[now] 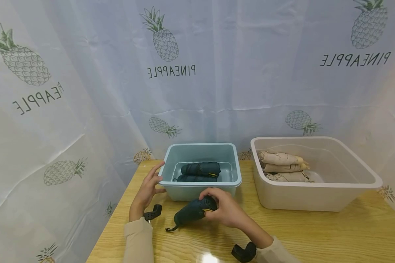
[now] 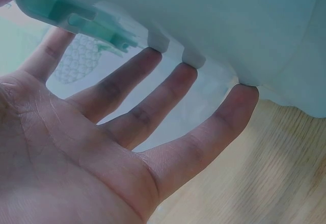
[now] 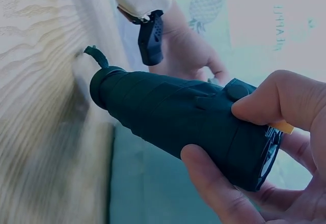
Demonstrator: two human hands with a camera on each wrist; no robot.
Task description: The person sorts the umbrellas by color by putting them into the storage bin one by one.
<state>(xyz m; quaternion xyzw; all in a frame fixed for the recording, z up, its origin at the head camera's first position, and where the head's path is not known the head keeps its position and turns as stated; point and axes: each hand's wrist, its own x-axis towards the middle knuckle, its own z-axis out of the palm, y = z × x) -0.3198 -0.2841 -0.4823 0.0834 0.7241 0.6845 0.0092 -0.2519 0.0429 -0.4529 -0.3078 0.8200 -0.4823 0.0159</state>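
My right hand grips a folded dark green umbrella by its wider end, with the thumb on one side and fingers around the other. A wrist loop hangs from the umbrella's narrow end, and a yellow tab shows near my thumb. The umbrella is in front of a light blue-green bin, tilted with its loop end lower left. Two more dark folded umbrellas lie in that bin. Against the bin's left side, my left hand has its fingers spread and fairly straight, fingertips touching the outer wall.
To the right stands a larger off-white bin with several rolled beige bundles along its left side. Both bins rest on a wooden table. A pineapple-print curtain hangs behind and at the sides.
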